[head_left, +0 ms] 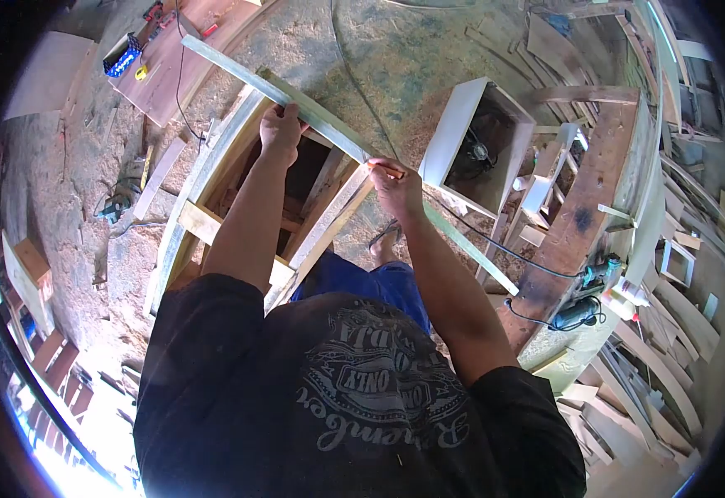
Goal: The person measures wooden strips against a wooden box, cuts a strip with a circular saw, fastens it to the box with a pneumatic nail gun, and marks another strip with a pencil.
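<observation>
A long, thin wooden strip (pixel 329 126) lies slantwise across the far end of a wooden frame (pixel 339 217) built of pale boards. My left hand (pixel 281 133) is closed on the strip near the frame's left corner, its fingertips partly hidden. At the right corner, my right hand (pixel 399 189) pinches a short orange-brown pencil (pixel 391 171), its point close to the strip. Past that hand the strip runs on down to the right, beyond the frame.
To the right stands an open white box (pixel 450 137) beside a heavy wooden bench (pixel 599 174) bearing a corded power tool (pixel 574 314). Cables cross the dusty floor. A brown board (pixel 163 79) with tools lies upper left; another power tool (pixel 117 202) sits left. Offcuts pile up far right.
</observation>
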Demonstrator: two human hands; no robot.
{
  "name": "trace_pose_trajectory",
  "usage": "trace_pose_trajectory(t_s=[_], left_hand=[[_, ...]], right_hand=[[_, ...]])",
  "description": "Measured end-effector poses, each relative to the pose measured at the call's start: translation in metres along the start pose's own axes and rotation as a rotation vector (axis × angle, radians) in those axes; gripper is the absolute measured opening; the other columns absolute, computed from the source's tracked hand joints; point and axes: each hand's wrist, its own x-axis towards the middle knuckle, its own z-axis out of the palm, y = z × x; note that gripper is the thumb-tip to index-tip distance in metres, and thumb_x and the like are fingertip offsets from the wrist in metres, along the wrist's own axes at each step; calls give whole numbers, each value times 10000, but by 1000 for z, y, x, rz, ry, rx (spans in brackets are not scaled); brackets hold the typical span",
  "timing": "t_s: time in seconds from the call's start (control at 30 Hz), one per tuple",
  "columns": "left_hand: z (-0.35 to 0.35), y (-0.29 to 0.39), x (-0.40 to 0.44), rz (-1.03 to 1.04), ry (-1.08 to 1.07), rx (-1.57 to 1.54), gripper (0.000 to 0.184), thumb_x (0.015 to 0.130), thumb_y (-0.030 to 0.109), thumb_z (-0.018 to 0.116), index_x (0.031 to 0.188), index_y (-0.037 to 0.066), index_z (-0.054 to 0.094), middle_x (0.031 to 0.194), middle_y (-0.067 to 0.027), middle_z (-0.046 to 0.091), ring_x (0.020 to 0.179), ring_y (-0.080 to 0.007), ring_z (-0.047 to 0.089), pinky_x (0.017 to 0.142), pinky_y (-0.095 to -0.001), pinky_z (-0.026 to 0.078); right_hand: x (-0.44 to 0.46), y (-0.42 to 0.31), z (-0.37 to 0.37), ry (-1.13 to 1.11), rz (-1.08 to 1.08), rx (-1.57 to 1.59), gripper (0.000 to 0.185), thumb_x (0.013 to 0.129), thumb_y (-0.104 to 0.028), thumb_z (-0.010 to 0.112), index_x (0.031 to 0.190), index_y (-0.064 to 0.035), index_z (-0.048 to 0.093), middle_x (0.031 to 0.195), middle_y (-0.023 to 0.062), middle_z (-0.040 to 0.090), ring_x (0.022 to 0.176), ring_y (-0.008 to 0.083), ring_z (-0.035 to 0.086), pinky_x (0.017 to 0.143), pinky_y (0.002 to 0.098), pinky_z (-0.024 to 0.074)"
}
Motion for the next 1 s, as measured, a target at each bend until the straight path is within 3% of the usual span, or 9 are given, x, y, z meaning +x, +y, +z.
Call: trace_pose_trajectory(t_s=[0.17,0.27,0.33,0.53,0.57,0.6,0.77,0.87,1.0], left_hand=[[-3,-7,5,-2,-7,-11,217,923,151,537,1008,-48,542,931,-98,588,774,-167,606,724,-324,578],[-2,-7,6,4,7,-7,233,926,156,535,1025,-55,536,947,-102,584,778,-171,607,723,-323,578],[-1,-6,5,9,17,8,245,926,162,536,1033,-59,532,953,-103,582,782,-173,607,720,-322,579],[-3,-5,-1,-80,26,-166,165,906,179,575,1023,61,584,947,-54,597,845,-161,597,716,-297,540],[-3,-2,2,-157,9,-133,301,902,85,513,1195,23,487,1186,-109,531,1050,-249,566,843,-366,542],[-24,-30,25,-199,-95,-347,312,877,156,572,1182,108,534,1191,-63,558,1060,-246,564,863,-367,509],[-14,-22,21,-247,-173,-241,517,907,214,466,1398,156,314,1436,-104,347,1337,-320,301,1104,-463,295],[-27,-44,55,-25,-241,31,422,947,254,465,1313,50,409,1316,-143,437,1186,-307,468,959,-401,466],[-23,-50,71,43,-203,121,359,928,294,516,1160,20,510,1156,-121,520,1017,-259,561,863,-361,509]], right_hand=[[2,7,3,42,75,101,192,837,-185,638,975,-60,685,831,29,676,687,83,614,585,219,493],[1,2,-1,-12,-111,-105,210,838,-161,606,1006,-54,671,827,31,673,689,87,620,586,218,498],[2,-2,3,85,179,168,211,840,-220,669,917,-24,681,750,61,671,691,95,618,618,238,487],[-5,22,-5,150,32,194,220,831,-246,679,943,-58,684,804,40,684,697,111,616,621,258,487],[-14,23,-12,148,6,145,218,833,-239,675,956,-59,680,809,37,682,706,108,610,631,264,486],[-25,24,-21,157,-17,94,217,836,-232,670,968,-61,676,813,33,679,715,104,604,641,269,485],[-99,6,-92,290,75,103,236,873,-203,613,1029,-26,626,808,78,638,679,138,594,649,279,499],[-144,24,-150,461,181,187,212,883,-203,597,991,-20,603,802,77,638,657,127,607,590,281,512],[-233,59,-247,695,360,215,223,936,-220,539,995,-6,528,912,120,643,703,196,645,579,301,537]])
